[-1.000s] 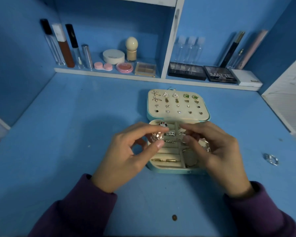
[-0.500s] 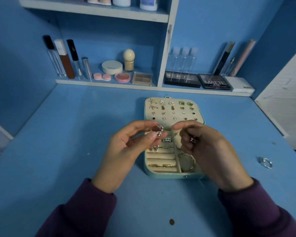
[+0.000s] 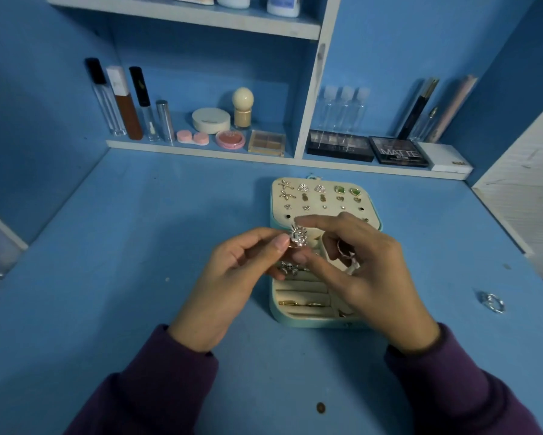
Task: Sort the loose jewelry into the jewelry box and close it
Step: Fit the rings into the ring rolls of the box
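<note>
left hand: pinches ring over open box
right hand: curled fingers clasp silver piece, thumb under ring

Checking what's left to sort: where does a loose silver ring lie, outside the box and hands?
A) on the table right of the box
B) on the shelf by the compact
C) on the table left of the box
A: the silver ring lies on the blue table, well apart to the right of the open jewelry box.
</note>
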The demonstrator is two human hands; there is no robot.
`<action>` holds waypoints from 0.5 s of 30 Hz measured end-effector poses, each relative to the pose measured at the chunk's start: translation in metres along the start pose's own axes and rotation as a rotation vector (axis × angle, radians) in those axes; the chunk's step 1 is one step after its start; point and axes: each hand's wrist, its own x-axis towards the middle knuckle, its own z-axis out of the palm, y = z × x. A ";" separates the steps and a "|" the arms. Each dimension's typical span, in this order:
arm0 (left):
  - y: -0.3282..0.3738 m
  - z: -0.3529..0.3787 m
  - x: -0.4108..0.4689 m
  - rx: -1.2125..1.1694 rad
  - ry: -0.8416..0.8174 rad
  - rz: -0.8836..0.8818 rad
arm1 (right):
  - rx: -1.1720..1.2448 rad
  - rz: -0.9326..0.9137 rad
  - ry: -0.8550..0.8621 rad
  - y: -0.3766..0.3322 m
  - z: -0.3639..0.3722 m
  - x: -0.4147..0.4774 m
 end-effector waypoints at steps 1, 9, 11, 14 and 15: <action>0.000 0.000 0.000 0.016 -0.004 0.004 | 0.032 0.040 -0.027 0.000 -0.002 0.001; 0.004 0.001 -0.002 0.174 -0.023 0.090 | 0.258 0.285 -0.180 -0.002 -0.012 0.007; 0.005 0.002 -0.004 0.186 -0.013 0.092 | 0.255 0.297 -0.195 -0.003 -0.014 0.007; -0.003 0.000 -0.006 0.487 0.135 0.238 | 0.185 0.286 -0.208 0.001 -0.017 0.006; -0.007 -0.001 -0.007 0.674 0.176 0.336 | 0.131 0.266 -0.217 0.004 -0.019 0.006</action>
